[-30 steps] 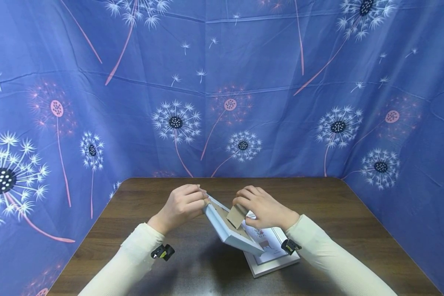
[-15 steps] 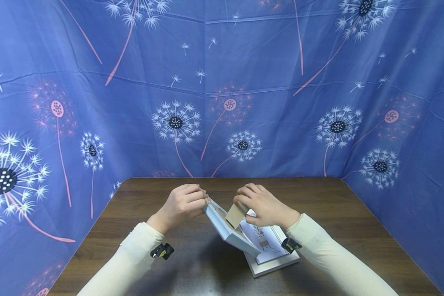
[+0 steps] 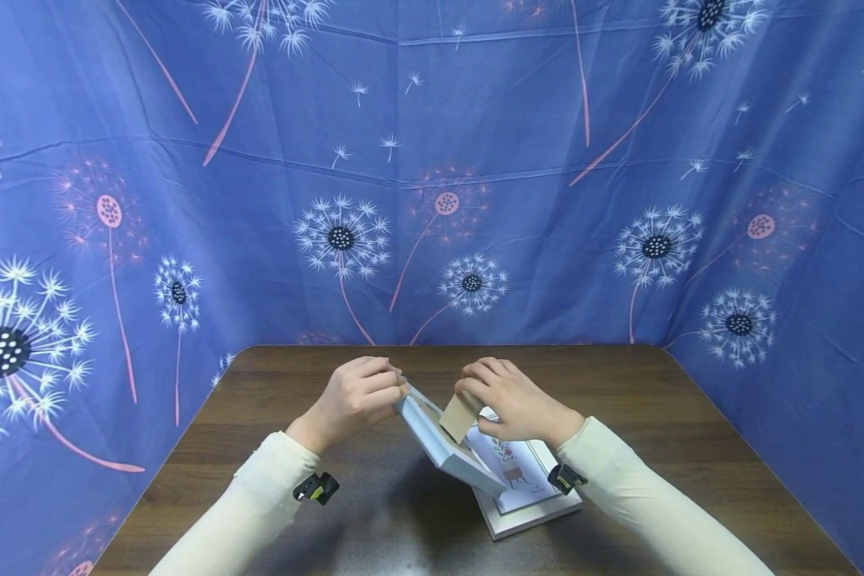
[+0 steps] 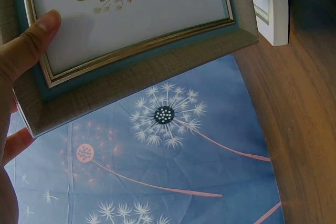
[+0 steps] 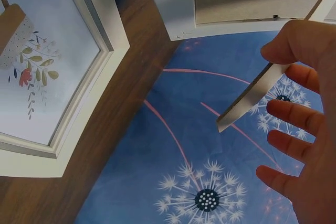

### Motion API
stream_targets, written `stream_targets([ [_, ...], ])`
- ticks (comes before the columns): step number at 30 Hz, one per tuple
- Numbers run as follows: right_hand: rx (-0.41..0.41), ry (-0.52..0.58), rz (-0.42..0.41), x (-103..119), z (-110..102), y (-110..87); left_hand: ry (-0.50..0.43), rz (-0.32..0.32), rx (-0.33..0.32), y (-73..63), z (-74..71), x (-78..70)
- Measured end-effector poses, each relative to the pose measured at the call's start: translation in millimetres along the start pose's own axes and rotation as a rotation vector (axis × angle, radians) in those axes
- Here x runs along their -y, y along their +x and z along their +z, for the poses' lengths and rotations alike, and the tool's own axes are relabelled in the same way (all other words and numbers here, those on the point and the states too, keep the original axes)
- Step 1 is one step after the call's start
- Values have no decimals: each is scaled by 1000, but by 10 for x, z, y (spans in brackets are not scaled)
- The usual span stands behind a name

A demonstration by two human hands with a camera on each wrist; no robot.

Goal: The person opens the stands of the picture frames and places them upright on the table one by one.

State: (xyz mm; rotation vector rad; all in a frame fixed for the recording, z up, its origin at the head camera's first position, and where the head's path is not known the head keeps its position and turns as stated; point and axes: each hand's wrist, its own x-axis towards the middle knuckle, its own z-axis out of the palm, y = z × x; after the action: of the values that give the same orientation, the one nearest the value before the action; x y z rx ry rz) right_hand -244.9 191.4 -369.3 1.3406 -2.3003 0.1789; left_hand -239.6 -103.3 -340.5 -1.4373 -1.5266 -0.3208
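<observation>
My left hand (image 3: 353, 396) grips the upper left corner of a picture frame (image 3: 426, 438), thumb on its front side in the left wrist view. The frame is tilted above the table, its brown backing (image 5: 247, 3) turned toward my right hand (image 3: 514, 404). Between thumb and index finger, that hand pinches the easel-back stand leg (image 3: 461, 416), swung out from the backing; the other fingers are spread in the right wrist view. Through the held frame's glass (image 4: 147, 35) shows a print of leaves and flowers. A second, white picture frame (image 3: 536, 516) lies face up below, partly covered.
The brown wooden table (image 3: 274, 392) carries the lying frame right of its middle. A blue dandelion-print cloth (image 3: 547, 200) hangs behind and along both sides. Small black wrist cameras (image 3: 317, 488) sit on both sleeves.
The stand leg has tilted slightly farther out from the backing, and the held frame has turned slightly, baring a bit more of the lower print. Both hands stay nearly in place.
</observation>
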Motion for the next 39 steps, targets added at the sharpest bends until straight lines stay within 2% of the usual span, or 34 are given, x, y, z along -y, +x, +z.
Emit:
stream_targets([
  [8,-12,-3,7,-22,28,-26,8,-24,1,33,-10,-6],
  [21,11,0,104,-78,-56,-111,17,-26,5,33,-54,44],
  [28,26,-2,148,-80,-49,-151,20,-64,25,28,-99,66],
  [39,-26,-34,168,-117,-21,-192,62,-94,23,-24,-152,151],
])
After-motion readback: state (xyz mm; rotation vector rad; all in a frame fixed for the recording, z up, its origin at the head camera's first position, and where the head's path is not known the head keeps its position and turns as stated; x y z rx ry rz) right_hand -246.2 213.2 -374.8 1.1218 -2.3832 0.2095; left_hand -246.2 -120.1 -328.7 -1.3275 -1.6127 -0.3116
